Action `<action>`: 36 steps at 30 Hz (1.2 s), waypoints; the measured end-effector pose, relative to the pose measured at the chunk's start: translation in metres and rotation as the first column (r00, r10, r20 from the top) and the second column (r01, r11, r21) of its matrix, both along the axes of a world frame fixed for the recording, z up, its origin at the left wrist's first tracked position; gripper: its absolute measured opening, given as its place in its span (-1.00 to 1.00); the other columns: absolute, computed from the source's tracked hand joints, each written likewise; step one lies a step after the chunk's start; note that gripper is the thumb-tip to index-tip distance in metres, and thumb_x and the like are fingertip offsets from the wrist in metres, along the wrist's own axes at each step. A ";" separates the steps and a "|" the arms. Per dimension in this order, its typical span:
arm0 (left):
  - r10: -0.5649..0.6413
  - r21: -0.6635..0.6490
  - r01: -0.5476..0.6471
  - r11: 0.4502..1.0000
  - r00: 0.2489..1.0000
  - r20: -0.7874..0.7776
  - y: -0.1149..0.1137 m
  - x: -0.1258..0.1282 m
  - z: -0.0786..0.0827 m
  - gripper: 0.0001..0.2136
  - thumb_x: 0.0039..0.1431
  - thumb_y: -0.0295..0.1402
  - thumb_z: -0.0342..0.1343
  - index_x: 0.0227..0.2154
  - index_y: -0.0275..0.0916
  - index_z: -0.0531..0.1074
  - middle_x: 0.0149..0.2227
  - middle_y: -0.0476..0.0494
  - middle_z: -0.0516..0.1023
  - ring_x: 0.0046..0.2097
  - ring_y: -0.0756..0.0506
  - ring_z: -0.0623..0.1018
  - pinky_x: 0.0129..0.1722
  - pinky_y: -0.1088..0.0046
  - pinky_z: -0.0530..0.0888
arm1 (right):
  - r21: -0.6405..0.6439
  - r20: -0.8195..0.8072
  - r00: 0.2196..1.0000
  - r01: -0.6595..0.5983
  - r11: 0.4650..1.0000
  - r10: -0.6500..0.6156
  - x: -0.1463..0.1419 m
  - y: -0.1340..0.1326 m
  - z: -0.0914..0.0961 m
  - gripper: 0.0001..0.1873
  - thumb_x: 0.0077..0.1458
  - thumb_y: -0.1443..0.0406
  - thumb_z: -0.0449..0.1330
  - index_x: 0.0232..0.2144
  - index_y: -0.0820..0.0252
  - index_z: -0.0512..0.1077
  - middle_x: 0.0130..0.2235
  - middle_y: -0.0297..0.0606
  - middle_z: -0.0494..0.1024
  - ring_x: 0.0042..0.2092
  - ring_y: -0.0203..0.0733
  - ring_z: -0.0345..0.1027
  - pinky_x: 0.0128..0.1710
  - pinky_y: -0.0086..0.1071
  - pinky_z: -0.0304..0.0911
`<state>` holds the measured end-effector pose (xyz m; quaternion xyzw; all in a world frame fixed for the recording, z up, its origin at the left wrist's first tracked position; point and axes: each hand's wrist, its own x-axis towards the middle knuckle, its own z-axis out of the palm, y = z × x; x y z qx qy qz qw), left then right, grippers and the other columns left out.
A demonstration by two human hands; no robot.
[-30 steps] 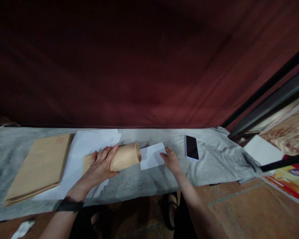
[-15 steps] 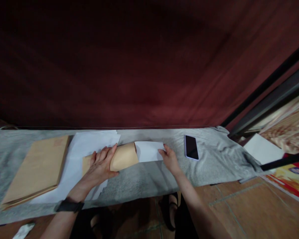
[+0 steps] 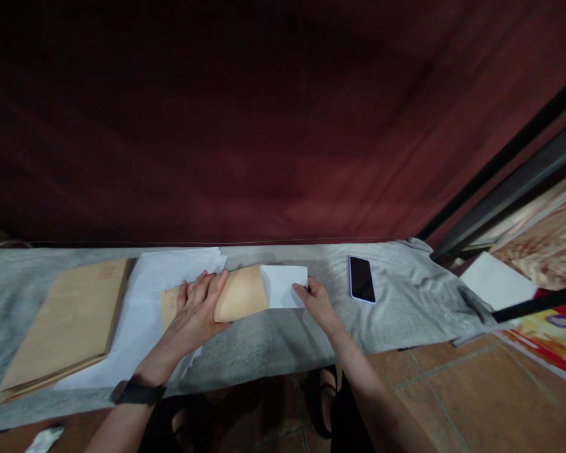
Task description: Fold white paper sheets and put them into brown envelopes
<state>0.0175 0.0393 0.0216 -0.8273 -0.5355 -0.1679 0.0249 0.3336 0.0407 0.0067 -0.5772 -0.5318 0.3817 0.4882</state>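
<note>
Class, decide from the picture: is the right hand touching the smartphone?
Apart: the head view shows a strip of grey cloth between the right hand and the smartphone.

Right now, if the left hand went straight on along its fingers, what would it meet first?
Past the envelope under it, the left hand would likely skim the sheets or cloth, with the curtain the first upright thing; how far back that hangs is unclear.
</note>
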 end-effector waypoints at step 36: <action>-0.200 0.046 0.197 0.979 0.978 0.064 0.004 0.033 -0.006 0.02 0.02 -0.18 0.27 0.44 -0.18 -0.21 0.33 -0.43 0.21 0.41 -0.45 0.10 0.35 -0.22 -0.06 | 0.089 0.239 0.968 0.053 0.995 -0.073 -0.040 -0.009 0.008 -0.83 0.07 0.46 0.21 -0.48 0.11 0.48 -0.32 -0.34 0.49 -0.29 -0.25 0.42 -0.22 -0.45 0.29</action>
